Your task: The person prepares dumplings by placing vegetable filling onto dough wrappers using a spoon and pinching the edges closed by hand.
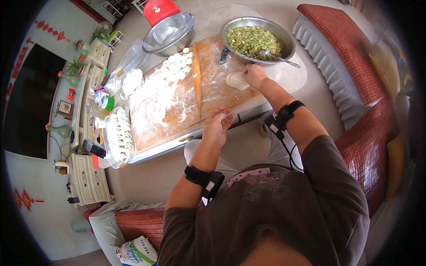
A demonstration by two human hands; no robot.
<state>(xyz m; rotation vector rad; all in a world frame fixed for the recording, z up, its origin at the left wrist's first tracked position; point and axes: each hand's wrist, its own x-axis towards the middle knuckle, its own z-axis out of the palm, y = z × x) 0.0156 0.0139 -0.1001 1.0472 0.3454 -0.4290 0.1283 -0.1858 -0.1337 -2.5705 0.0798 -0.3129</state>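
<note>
My right hand point(255, 76) reaches over the right part of the floured wooden board point(215, 71), its fingers pinched at the edge of round, flat dumpling wrappers point(237, 80). How many wrappers lie there I cannot tell. Just behind it stands a wide metal bowl point(225, 32) of chopped green filling point(253, 41), with a metal spoon point(284, 61) resting in it. My left hand point(218, 125) hovers by the board's front edge, palm up, fingers loosely curled and apart, with nothing visible in it. A tapered rolling pin point(196, 80) lies between several dough pieces point(175, 67) and the wrappers.
A clear tray with rows of shaped dumplings point(120, 137) sits left of the board. Behind the board are a metal bowl point(171, 37) lined with plastic and a red chair point(159, 11). A dark-handled utensil point(223, 56) lies beside the filling bowl. A covered sofa point(341, 57) stands to the right.
</note>
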